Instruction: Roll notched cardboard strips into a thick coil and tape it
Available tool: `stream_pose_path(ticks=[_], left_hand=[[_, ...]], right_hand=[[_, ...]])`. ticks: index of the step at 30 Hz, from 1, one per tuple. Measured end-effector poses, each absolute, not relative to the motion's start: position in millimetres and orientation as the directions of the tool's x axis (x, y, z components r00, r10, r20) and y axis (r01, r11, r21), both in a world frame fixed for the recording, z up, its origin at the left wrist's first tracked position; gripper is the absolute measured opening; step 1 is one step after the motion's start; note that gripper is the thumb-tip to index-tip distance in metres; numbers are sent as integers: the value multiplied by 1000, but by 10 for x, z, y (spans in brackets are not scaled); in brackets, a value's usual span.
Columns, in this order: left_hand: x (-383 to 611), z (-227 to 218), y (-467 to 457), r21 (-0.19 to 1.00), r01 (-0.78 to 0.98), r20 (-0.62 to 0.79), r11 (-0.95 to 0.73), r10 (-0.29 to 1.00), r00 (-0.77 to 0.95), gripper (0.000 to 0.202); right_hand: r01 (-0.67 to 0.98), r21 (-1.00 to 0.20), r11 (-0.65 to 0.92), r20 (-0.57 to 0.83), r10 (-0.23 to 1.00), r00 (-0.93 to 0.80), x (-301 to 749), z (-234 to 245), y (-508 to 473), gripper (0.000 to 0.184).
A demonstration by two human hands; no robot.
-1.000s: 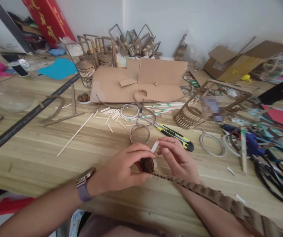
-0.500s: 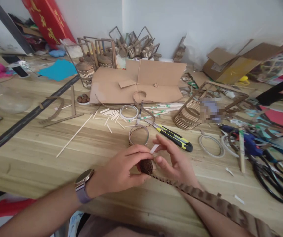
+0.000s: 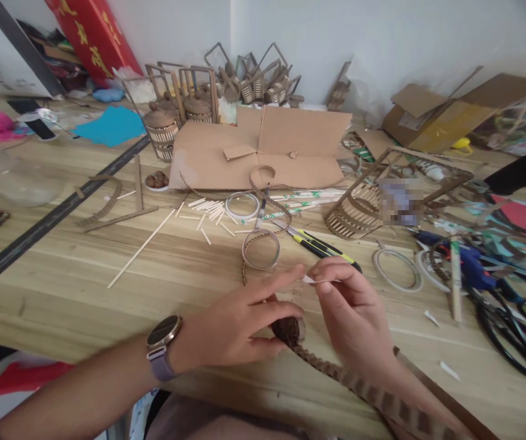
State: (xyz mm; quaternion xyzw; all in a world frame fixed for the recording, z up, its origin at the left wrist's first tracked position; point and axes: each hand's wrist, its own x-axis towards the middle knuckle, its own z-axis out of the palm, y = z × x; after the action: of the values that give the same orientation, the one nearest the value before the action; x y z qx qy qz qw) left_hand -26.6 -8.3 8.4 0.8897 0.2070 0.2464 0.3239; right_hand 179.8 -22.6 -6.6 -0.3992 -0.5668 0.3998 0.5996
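My left hand (image 3: 238,324), with a watch on its wrist, has its thumb and fingers round a dark brown coil (image 3: 287,330) of rolled corrugated cardboard. From the coil a long corrugated strip (image 3: 331,366) runs to the lower right, passing by my right forearm. A small white strip of paper (image 3: 323,280), perhaps tape backing, is pinched between the thumb and fingers of my right hand (image 3: 359,302). My left index finger reaches close to the strip's left end. Just beyond the hands stands a roll of tape (image 3: 261,249).
Past my right hand lies a yellow-black utility knife (image 3: 325,245). A wooden-slat basket (image 3: 355,211) and a blue glue gun (image 3: 471,263) are on the right. Short sticks (image 3: 208,211) lie before a cardboard sheet (image 3: 217,165). Black scissors (image 3: 506,336) sit at far right.
My right hand has moved a little right, away from the coil, with the white strip now drawn out between its fingers. My left hand keeps the coil; its index finger has stretched out.
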Motion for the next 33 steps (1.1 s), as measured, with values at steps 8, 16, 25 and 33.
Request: stream_pose_path(ticks=[8, 16, 25, 33], left_hand=[[-324, 45, -3, 793, 209, 326, -573, 688, 648, 35], [-295, 34, -24, 759, 243, 371, -604, 708, 601, 40], [-290, 15, -43, 792, 240, 360, -562, 747, 559, 33], [-288, 34, -41, 819, 226, 336, -527, 760, 557, 31]], right_hand=[[-122, -932, 340, 349, 935, -64, 1863, 25, -229, 8], [-279, -960, 4, 80, 962, -262, 1826, -106, -237, 9], [-282, -955, -88, 5, 950, -314, 1768, -24, -225, 19], [-251, -967, -45, 31, 956, -291, 1774, -117, -246, 17]])
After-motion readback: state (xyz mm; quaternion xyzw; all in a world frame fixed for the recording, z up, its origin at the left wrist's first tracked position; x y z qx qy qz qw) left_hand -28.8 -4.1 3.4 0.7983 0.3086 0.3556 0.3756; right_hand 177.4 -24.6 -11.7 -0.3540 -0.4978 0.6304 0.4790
